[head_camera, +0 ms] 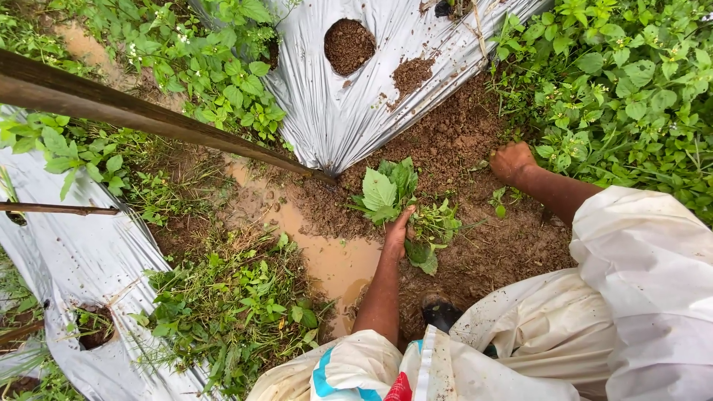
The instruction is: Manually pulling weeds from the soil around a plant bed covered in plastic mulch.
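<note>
My left hand (398, 232) grips a bunch of pulled green weeds (394, 194) with broad leaves, held low over bare brown soil. My right hand (511, 160), smeared with mud, is closed into a fist at the edge of the leafy weed patch (624, 82) on the right; what it grips, if anything, is hidden. Both arms come out of loose white sleeves. The toe of a dark shoe (440, 312) shows below my left arm.
Silver plastic mulch sheet (349, 104) with a round soil-filled planting hole (349, 44) lies ahead. Another sheet (74, 260) is at left. A long wooden pole (148, 115) crosses diagonally. A muddy puddle (334, 263) sits beside thick weeds (230, 304).
</note>
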